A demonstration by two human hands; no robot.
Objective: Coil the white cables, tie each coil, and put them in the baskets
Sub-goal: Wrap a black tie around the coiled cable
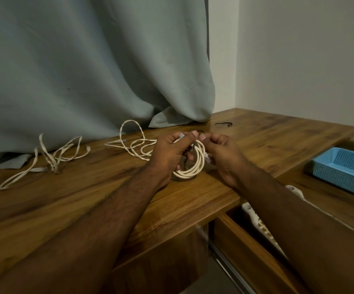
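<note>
A coiled white cable [195,166] stands upright on the wooden table [87,198] between my hands. My left hand [169,153] grips the coil's left side, with a connector poking out by the thumb. My right hand [220,153] pinches something small and dark at the top of the coil; a clear connector hangs beside it. A loose white cable [133,143] lies just behind the coil. Another tangled white cable [51,158] lies at the left. A blue basket [345,168] sits at the right. Part of a white basket [263,228] shows under my right forearm.
A grey curtain [87,71] hangs onto the table's back edge. A thin black tie [223,124] lies on the table behind my hands. The baskets sit in an open drawer below the table's right edge.
</note>
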